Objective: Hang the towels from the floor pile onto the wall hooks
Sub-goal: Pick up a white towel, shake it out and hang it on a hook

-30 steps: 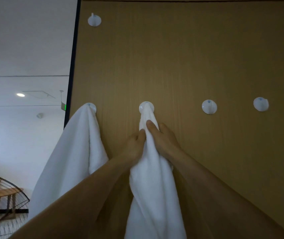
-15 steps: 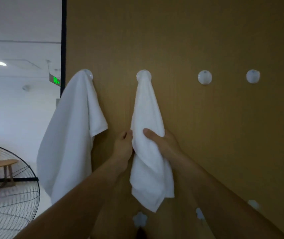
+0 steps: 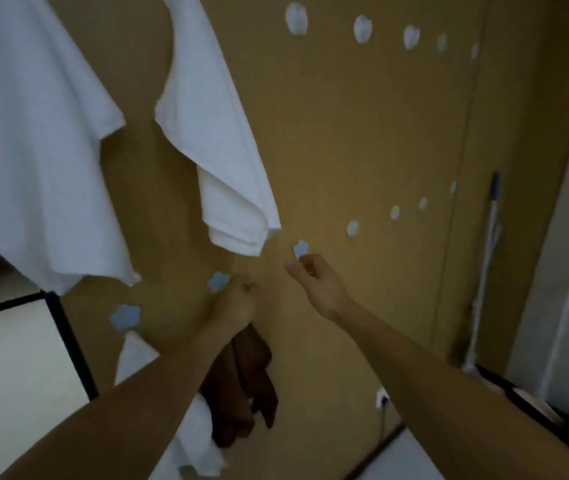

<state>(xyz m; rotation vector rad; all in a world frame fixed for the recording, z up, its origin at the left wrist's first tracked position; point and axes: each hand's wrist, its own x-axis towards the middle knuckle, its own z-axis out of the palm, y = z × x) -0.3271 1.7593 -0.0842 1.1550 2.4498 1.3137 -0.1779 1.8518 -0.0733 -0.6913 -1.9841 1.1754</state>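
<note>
Left hand is hovering in front of the wooden wall with its fingers curled into a fist. Whether it is gripping anything I cannot tell, since the palm is facing away. Its knuckles are sitting just beside a flower hook. Right hand is hovering a little higher and to the right, fingers loosely bent and holding nothing, with the fingertips just under a second flower hook. The two hands are apart, and both are clear of the white towels.

Directly below the left wrist a brown towel is hanging against the wall. Its top is hiding behind the hand and forearm, so what is carrying it is not showing. Lower left, a low white towel is drooping beneath a third flower hook, partly behind the left forearm.

Above the hands a folded white towel is hanging down the wall, its bottom corner ending just above the gap between them. Left of it a large white towel is draping down. Round hooks are running across the upper right, and a pole is leaning in the far right corner.
</note>
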